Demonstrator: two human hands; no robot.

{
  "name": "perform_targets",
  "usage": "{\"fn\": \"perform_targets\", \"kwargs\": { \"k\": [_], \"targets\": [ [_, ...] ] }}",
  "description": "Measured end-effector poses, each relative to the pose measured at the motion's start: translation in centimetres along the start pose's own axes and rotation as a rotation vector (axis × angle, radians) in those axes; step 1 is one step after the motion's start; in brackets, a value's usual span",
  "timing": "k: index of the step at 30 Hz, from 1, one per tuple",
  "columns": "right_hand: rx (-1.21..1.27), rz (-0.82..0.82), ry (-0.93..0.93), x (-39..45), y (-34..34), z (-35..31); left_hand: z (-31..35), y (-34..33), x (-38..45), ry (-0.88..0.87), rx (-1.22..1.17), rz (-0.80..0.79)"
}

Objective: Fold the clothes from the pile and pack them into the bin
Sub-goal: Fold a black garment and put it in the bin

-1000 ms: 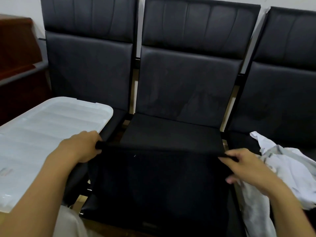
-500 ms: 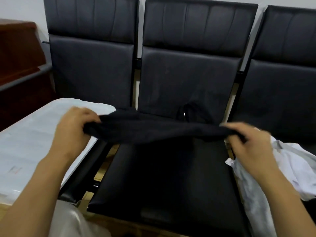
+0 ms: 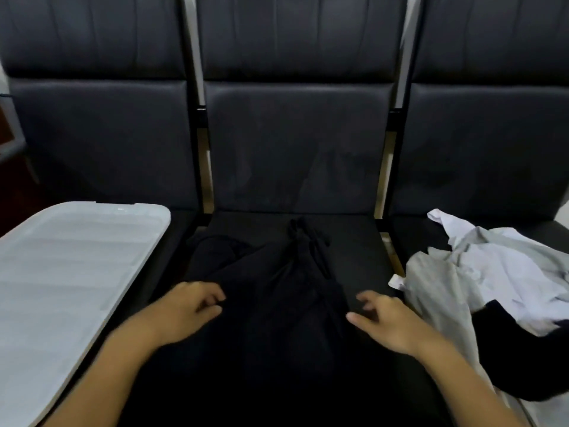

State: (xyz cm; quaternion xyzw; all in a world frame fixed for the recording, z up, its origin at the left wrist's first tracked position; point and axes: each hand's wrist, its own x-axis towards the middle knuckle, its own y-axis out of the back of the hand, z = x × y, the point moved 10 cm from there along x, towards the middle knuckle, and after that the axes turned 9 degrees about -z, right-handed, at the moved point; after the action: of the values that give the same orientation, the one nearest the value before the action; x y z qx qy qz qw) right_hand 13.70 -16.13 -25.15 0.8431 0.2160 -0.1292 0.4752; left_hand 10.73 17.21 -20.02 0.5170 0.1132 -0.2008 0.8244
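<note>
A black garment lies spread and wrinkled on the middle seat, with a bunched strip running toward the backrest. My left hand rests on its left part, fingers curled and pinching the fabric. My right hand is over its right part, fingers apart and holding nothing. The pile of clothes, mostly pale grey and white with a dark piece in it, lies on the right seat. The bin stands at the left with its white ribbed lid on.
Three black padded seats stand in a row, their backrests straight ahead. Metal frame gaps separate the seats. A dark wooden piece of furniture shows at the far left edge.
The black garment, held stretched in the air between both hands, now lies on the middle seat. Both hands have dropped and moved closer together. My right hand has let go of it.
</note>
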Motion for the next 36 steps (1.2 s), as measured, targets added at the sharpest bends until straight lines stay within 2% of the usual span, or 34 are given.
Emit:
{"fn": "perform_targets", "kwargs": {
  "k": [3, 7, 9, 11, 13, 16, 18, 20, 22, 23, 25, 27, 28, 30, 32, 34, 36],
  "targets": [
    [0.075, 0.02, 0.067, 2.5, -1.2, -2.4, 6.1, -2.2, 5.0, -0.146, -0.222, 0.03],
    [-0.071, 0.07, 0.134, 4.6, -2.1, -3.9, 10.6, -4.7, 13.0, -0.147, -0.353, -0.068],
    [-0.005, -0.006, 0.086, 5.5, -2.2, -2.8, 10.8, -3.9, 17.1, -0.094, -0.38, 0.004],
    [0.13, -0.062, 0.075, 5.8, -1.8, -1.9, 9.2, -3.1, 20.3, 0.072, -0.579, 0.061],
    [0.234, -0.045, 0.076, 5.7, -0.2, -0.9, 8.3, -2.9, 22.5, 0.236, -0.695, 0.09],
    [0.335, -0.149, 0.073, 5.2, 0.6, 0.1, 10.3, -1.7, 24.6, 0.237, -0.681, 0.173],
    [0.568, -0.166, 0.123, 4.8, 1.4, 0.2, 13.8, -1.3, 25.4, 0.143, -0.764, 0.203],
    [1.027, -0.079, 0.185, 4.6, 3.0, 0.4, 17.9, -1.2, 25.5, 0.05, -0.817, 0.182],
    [1.449, -0.026, 0.16, 4.6, 3.7, 1.5, 21.8, -1.2, 25.4, -0.023, -0.817, 0.151],
    [1.536, -0.018, 0.103, 4.6, 3.6, 2.3, 23.7, -1.4, 25.2, -0.06, -0.813, 0.107],
    [1.477, 0.003, -0.046, 4.3, 3.2, 4.6, 27.3, -3.1, 25.2, -0.155, -0.792, -0.107],
    [1.233, 0.038, -0.175, 3.8, 3.2, 7.3, 29.7, -5.8, 25.2, -0.223, -0.755, -0.382],
    [1.093, 0.066, -0.23, 3.6, 3.2, 8.6, 30.0, -6.6, 25.5, -0.25, -0.71, -0.433],
    [0.71, 0.174, -0.314, 3.7, 3.8, 10.8, 28.8, -6.5, 27.0, -0.279, -0.502, -0.314],
    [0.362, 0.278, -0.364, 3.7, 4.8, 11.0, 26.6, -6.4, 28.5, -0.253, -0.177, -0.201],
    [0.339, 0.337, -0.345, 3.7, 5.3, 10.1, 24.8, -7.8, 28.9, -0.222, 0.136, -0.247],
    [0.375, 0.38, -0.257, 3.8, 5.8, 9.2, 23.9, -8.5, 29.1, -0.234, 0.271, -0.252]
  ]
}}
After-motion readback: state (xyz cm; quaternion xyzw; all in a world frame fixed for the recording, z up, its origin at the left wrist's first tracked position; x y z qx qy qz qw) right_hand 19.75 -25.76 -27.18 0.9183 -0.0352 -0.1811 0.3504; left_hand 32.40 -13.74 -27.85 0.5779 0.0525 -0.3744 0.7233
